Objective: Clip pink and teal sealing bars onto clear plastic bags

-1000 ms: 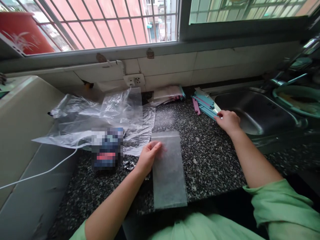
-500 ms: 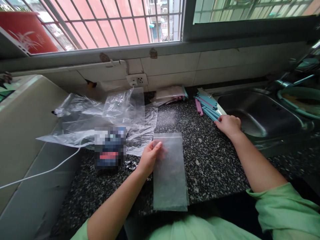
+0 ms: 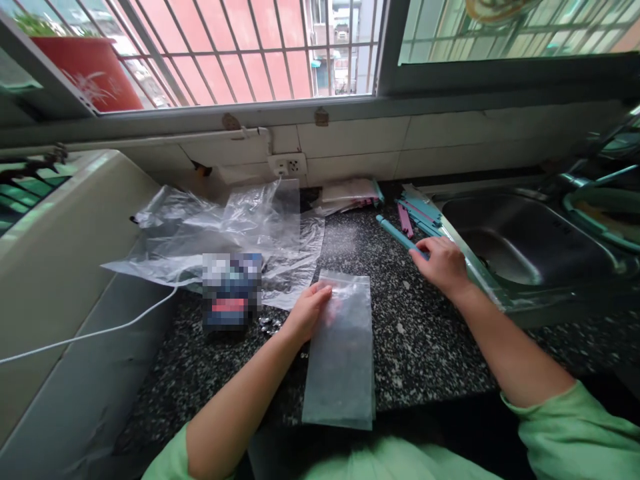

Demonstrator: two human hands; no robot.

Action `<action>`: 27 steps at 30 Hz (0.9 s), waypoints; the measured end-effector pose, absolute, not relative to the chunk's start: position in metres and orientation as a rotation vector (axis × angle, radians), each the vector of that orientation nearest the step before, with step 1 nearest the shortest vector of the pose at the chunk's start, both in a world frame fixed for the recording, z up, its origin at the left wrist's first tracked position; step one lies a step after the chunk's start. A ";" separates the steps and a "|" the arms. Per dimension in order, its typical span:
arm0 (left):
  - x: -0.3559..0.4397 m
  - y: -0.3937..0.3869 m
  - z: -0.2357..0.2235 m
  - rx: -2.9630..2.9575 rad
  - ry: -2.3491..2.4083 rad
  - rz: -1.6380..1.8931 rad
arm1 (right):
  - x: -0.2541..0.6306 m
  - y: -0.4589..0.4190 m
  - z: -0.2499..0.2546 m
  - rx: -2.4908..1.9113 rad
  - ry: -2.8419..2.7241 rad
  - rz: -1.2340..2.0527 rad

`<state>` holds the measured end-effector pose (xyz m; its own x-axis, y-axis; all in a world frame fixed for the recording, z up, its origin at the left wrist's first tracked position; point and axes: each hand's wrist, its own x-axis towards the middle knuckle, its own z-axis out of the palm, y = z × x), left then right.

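Note:
My left hand is closed on a clear zip bag, thumb on top and the other fingers showing through the film from beneath. The bag hangs flat over the counter's front edge. In my right hand is a long, slim blue plastic stick, pinched near one end, its rounded far end pointing up and left. Just beyond that hand, a pile of similar blue sticks lies beside the sink with a few pink sticks.
Crumpled clear plastic sheeting covers the back left of the speckled counter. In front of it are a blurred-out dark object and small shiny pieces. A filled clear packet lies by the wall. A steel sink is at right.
My right hand has drawn one blue stick out of the pile and moved slightly left with it. My left hand keeps hold of the zip bag, which has tilted a little.

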<state>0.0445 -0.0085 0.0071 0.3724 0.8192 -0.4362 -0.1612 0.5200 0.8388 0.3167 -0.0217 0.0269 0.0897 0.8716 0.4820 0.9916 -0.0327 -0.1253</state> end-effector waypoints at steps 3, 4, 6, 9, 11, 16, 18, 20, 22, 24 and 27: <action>0.045 -0.008 0.007 0.773 0.970 0.738 | 0.279 -0.029 0.027 -1.680 -1.955 -0.323; 0.045 -0.008 0.007 0.770 0.964 0.748 | 0.267 -0.033 0.027 -1.591 -1.993 -0.295; 0.044 -0.008 0.008 0.769 0.956 0.760 | 0.246 -0.039 0.026 -1.455 -2.061 -0.237; 0.043 -0.007 0.009 0.786 0.965 0.772 | 0.227 -0.046 0.022 -1.343 -2.135 -0.198; 0.042 -0.007 0.010 0.801 0.972 0.794 | 0.223 -0.047 0.018 -1.306 -2.179 -0.214; 0.041 -0.007 0.008 0.813 0.925 0.827 | 0.224 -0.045 0.012 -1.264 -2.201 -0.290; 0.041 -0.007 0.008 0.808 0.910 0.846 | 0.225 -0.043 0.011 -1.253 -2.200 -0.288; 0.040 -0.005 0.009 0.747 0.920 0.898 | 0.228 -0.042 0.012 -1.255 -2.166 -0.256; 0.037 -0.002 0.013 0.636 0.941 0.967 | 0.232 -0.042 0.013 -1.257 -2.105 -0.199; 0.034 0.002 0.019 0.519 0.958 1.028 | 0.238 -0.041 0.014 -1.256 -2.050 -0.145; 0.031 0.005 0.026 0.406 0.976 1.046 | 0.246 -0.040 0.015 -1.243 -1.993 -0.102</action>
